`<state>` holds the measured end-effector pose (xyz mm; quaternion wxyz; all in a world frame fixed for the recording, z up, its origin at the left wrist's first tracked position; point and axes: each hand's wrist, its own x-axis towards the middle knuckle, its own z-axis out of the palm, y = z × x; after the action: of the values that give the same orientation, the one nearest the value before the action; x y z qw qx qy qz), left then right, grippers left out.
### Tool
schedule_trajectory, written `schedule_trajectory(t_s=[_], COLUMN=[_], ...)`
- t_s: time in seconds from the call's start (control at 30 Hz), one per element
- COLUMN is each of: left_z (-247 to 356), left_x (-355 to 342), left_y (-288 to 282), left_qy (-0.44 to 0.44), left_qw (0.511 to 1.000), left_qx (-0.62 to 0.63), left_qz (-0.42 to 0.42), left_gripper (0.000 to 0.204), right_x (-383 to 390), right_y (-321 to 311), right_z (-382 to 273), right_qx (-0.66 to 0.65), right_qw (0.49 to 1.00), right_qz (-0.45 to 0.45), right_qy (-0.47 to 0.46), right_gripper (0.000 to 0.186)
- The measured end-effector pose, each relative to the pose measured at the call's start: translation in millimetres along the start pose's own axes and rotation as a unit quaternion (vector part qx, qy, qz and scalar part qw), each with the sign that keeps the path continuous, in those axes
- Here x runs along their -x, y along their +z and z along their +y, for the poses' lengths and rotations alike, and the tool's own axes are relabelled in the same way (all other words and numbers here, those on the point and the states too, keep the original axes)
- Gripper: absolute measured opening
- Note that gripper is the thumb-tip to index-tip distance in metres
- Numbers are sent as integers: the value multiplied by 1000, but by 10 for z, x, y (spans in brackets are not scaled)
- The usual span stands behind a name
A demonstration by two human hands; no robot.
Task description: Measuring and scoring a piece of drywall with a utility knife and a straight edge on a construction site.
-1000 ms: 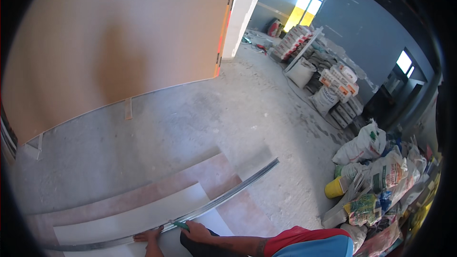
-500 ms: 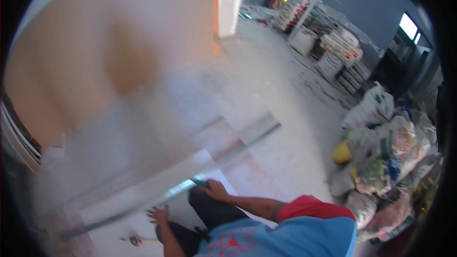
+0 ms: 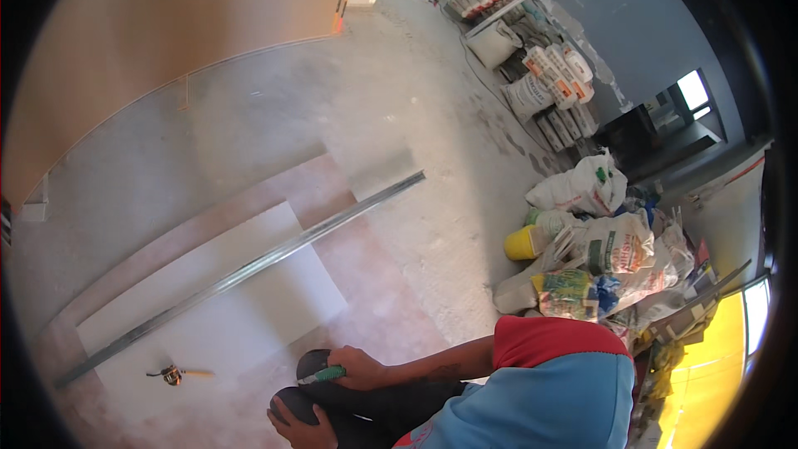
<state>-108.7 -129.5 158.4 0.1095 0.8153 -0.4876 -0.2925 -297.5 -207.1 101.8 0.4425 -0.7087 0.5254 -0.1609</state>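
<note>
My right hand [image 3: 351, 366] grips a green-handled tool [image 3: 320, 375], likely a utility knife, against my dark-clad knee. My left hand [image 3: 301, 422] rests on my other knee, fingers apart, holding nothing. A long metal channel [image 3: 266, 259] lies diagonally across a white board [image 3: 303, 303] on a larger pinkish board [image 3: 366, 274]. Left of my knees, a small black-and-orange tape measure [image 3: 173, 375] sits beside a thin pale stick [image 3: 198, 372].
A large tan panel [image 3: 125, 41] stands at upper left. Along the right are stacked sacks [image 3: 549, 79] with a cable on the floor beside them, filled bags [image 3: 573, 187] and a yellow bucket [image 3: 519, 241]. Bare concrete floor [image 3: 399, 91] runs between.
My hands have come away from the metal channel back onto my knees; the green tool moved with my right hand. The view has shifted, showing more floor and the tape measure.
</note>
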Motion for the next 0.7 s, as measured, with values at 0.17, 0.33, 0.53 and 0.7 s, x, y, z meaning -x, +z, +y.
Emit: schedule_trajectory(t_s=[0.17, 0.33, 0.53, 0.7], left_z=[405, 439, 2917, 5854], left_x=[141, 42, -604, -1320], left_y=[-92, 237, 303, 960], left_qy=[-73, -69, 19, 101], left_qw=[993, 957, 950, 961], left_qx=[-33, -54, -53, -15], left_qz=[-81, -278, -306, -256], left_gripper=[82, 83, 79, 76], right_x=[308, 713, 910, 1530], right_y=[-484, -1975, -4213, -6357], right_z=[-233, 212, 1185, 1724], right_qx=[-14, 60, 18, -85], right_qw=[999, 988, 925, 908], right_qz=[-16, 10, 266, 317], right_qy=[27, 143, 270, 262], right_gripper=[20, 31, 45, 49])
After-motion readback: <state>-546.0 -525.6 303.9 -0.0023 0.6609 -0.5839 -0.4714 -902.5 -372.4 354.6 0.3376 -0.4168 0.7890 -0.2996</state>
